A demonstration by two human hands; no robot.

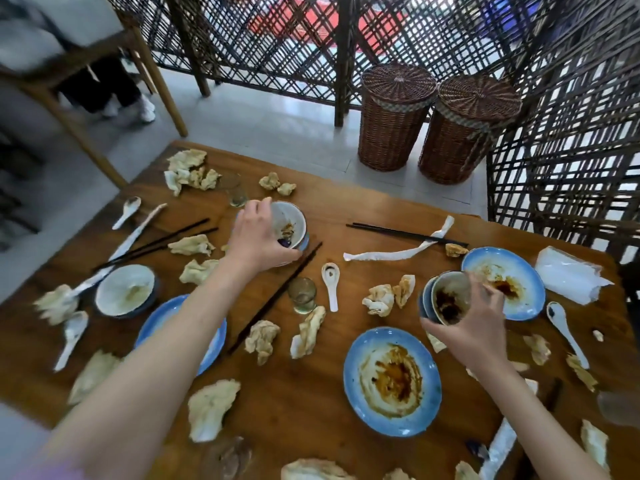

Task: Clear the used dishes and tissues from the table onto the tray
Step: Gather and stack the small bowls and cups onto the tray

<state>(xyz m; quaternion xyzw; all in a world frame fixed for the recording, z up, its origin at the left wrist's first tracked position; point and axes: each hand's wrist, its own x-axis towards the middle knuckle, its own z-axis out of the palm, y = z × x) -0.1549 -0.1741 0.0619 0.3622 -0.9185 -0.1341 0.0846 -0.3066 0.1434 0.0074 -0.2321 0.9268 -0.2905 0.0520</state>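
Observation:
My left hand (258,233) grips a white bowl (292,221) with food scraps, tilted at the table's middle. My right hand (471,320) holds a stack of sauce-stained bowls (446,299), tilted toward me, next to a dirty blue plate (519,306). Another stained blue plate (356,386) lies in front of me, and a third blue plate (156,320) lies partly under my left forearm. Crumpled tissues (211,410) are scattered all over the wooden table (311,393). No tray is in view.
A white bowl (124,291), several white spoons (330,282), dark chopsticks (277,299) and two small glasses (303,294) lie on the table. A tissue pack (568,275) sits at the right edge. Two wicker baskets (394,116) stand beyond the table; a chair (86,81) is far left.

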